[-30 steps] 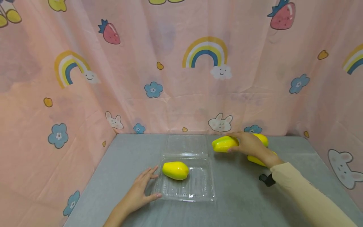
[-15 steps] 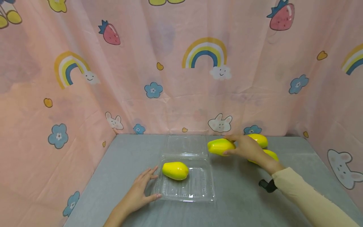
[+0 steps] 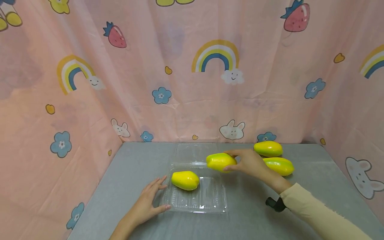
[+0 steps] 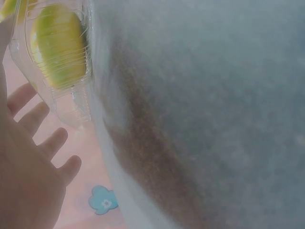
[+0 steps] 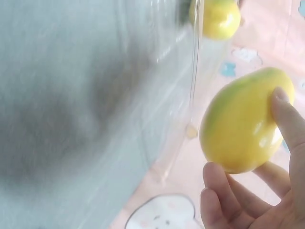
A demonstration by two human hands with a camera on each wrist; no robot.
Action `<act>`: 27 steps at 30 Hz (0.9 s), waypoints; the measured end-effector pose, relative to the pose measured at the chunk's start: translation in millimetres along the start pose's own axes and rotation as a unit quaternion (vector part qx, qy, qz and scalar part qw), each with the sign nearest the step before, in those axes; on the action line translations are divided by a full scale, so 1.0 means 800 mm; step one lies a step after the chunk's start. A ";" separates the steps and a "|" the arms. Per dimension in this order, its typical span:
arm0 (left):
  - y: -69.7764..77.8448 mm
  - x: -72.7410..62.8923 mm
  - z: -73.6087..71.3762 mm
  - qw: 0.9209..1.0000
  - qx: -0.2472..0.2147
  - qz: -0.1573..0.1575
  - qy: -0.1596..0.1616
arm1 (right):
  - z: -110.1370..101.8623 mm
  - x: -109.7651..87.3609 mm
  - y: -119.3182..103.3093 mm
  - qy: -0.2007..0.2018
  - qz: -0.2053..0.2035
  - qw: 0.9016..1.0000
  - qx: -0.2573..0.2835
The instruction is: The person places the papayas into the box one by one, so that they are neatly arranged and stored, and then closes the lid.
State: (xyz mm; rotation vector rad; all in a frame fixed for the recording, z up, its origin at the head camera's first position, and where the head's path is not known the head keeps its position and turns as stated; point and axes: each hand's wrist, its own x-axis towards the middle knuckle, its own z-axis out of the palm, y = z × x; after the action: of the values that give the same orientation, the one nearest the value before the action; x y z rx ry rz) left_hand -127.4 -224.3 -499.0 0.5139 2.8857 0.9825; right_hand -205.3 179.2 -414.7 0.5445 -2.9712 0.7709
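Observation:
My right hand (image 3: pixel 250 163) grips a yellow papaya (image 3: pixel 219 162) between thumb and fingers, over the back right corner of a clear plastic clamshell box (image 3: pixel 211 196). In the right wrist view this papaya (image 5: pixel 245 121) shows a green streak, with the thumb on one side and fingers beneath. A second papaya (image 3: pixel 185 180) lies in the left part of the box. My left hand (image 3: pixel 147 201) is at the box's left edge, fingers spread and fairly straight; the left wrist view shows the fingers beside the clear wall. Whether they touch it is hard to tell.
Two more papayas, a rear one (image 3: pixel 268 148) and a nearer one (image 3: pixel 279 166), lie on the grey table (image 3: pixel 132 160) at the back right. The box's lid (image 3: pixel 192 153) lies folded back toward the printed pink curtain (image 3: pixel 186 110). A black strap (image 3: pixel 276 204) hangs at my right wrist.
My right hand has carried its papaya left and nearer, from beside the lid to over the box's back right corner. The left hand and the papaya in the box have stayed put.

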 end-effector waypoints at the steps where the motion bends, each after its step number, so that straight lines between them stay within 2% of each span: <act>1: 0.000 0.000 0.000 1.000 0.001 0.000 0.000 | 0.002 -0.001 -0.004 -0.004 -0.001 1.000 0.005; 10: -0.001 0.001 0.000 1.000 0.007 0.002 0.004 | 0.028 -0.003 -0.029 0.009 -0.022 1.000 -0.007; 16: -0.002 0.001 0.001 1.000 0.012 0.011 0.008 | 0.046 -0.001 -0.040 0.018 -0.038 0.999 0.005; 20: -0.003 0.002 0.001 1.000 0.012 0.012 0.007 | 0.059 0.000 -0.047 0.019 -0.047 0.999 -0.009; 27: -0.003 0.001 0.000 1.000 0.010 0.002 0.002 | 0.076 -0.003 -0.055 0.020 -0.037 0.999 -0.018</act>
State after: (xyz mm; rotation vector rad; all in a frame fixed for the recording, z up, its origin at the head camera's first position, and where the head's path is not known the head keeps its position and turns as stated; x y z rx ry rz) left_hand -128.7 -225.8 -500.6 0.5206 2.9032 0.9569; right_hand -184.7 115.3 -448.0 0.6262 -2.9042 0.7113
